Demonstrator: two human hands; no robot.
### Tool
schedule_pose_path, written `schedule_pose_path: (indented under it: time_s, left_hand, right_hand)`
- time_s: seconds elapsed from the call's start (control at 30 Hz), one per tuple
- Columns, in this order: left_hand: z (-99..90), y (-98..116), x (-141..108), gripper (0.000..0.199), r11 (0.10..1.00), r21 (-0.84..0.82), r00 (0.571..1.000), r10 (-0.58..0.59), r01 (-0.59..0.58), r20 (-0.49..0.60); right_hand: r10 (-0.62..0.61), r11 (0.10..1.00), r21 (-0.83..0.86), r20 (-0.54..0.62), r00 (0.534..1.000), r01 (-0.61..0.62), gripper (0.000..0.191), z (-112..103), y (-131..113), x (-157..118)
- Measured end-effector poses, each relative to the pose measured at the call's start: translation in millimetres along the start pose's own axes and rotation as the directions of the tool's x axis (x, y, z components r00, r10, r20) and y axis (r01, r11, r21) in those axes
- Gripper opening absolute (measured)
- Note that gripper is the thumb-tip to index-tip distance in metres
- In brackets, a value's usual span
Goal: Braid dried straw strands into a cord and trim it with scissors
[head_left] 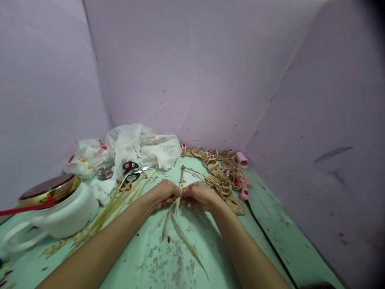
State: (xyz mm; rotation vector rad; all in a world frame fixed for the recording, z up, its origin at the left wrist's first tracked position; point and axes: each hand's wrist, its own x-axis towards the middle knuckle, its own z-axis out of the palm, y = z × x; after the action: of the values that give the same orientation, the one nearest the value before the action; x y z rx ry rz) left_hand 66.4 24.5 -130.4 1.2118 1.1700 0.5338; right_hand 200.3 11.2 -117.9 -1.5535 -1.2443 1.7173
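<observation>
Between my two hands is a thin straw braid (182, 178) that runs away from me and bends right toward a heap of braided straw (228, 176). My left hand (165, 193) pinches the near end of the braid from the left. From the other side my right hand (198, 195) closes its fingers on the same end, almost touching the left. Loose flat straw strands (183, 235) fan out toward me below the fingers. Exactly how the fingertips grip the strands is hard to see.
On the left stand a white mug (72, 208) with a gold-rimmed lid (49, 188), long straw stalks (111, 206) and black-handled scissors (135, 170). White plastic bags (141, 144) lie against the wall. A pink corded tool (244, 193) lies at right, its black cable (267, 239) running forward.
</observation>
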Motion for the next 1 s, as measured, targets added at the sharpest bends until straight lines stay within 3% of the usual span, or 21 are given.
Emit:
schedule_pose_path:
  time_s: [0.13,0.27,0.47,0.53,0.63,0.73,0.83,0.9,0.93,1.0]
  left_hand:
    - [2.2,3,-2,0.008,0.986,0.166,0.999,0.007,0.001,-0.045]
    - [1.4,7,-3,0.004,0.926,0.378,0.990,0.054,-0.001,-0.132]
    - [4.4,16,-11,0.010,0.891,0.449,0.983,0.022,0.063,-0.182]
    - [17.0,12,-15,0.007,0.844,0.534,0.971,0.086,0.048,-0.224]
    - [40.9,2,-24,0.006,0.700,0.714,0.905,0.294,0.016,-0.308]
    - [50.4,-1,-30,0.008,0.619,0.784,0.886,0.380,-0.031,-0.265]
    - [34.8,9,-27,0.013,0.687,0.724,0.915,0.330,-0.064,-0.232]
    - [19.1,17,-21,0.015,0.815,0.578,0.899,0.291,-0.053,-0.328]
    - [12.9,19,-17,0.013,0.895,0.445,0.911,0.207,-0.029,-0.357]
    - [6.7,21,-12,0.012,0.983,0.180,0.956,0.011,0.043,-0.292]
  right_hand:
    - [-0.044,0.989,-0.144,-0.114,0.992,0.028,0.016,0,8,7]
    - [-0.083,0.986,-0.156,-0.196,0.977,0.053,0.015,2,16,11]
    - [-0.142,0.989,-0.070,-0.149,0.979,0.133,0.012,1,21,10]
    - [-0.133,0.991,-0.036,-0.140,0.981,0.129,0.010,1,22,11]
    - [-0.125,0.991,0.016,-0.174,0.977,0.129,0.010,0,23,12]
    - [-0.142,0.989,0.027,-0.164,0.976,0.148,0.010,-2,24,12]
    - [-0.124,0.987,0.101,-0.043,0.991,0.127,0.009,-7,23,10]
    - [-0.110,0.982,0.157,0.024,0.994,0.105,0.008,-10,21,8]
    - [-0.108,0.981,0.165,0.036,0.993,0.101,0.007,-11,21,8]
    - [-0.111,0.983,0.154,0.041,0.993,0.104,0.008,-12,20,7]
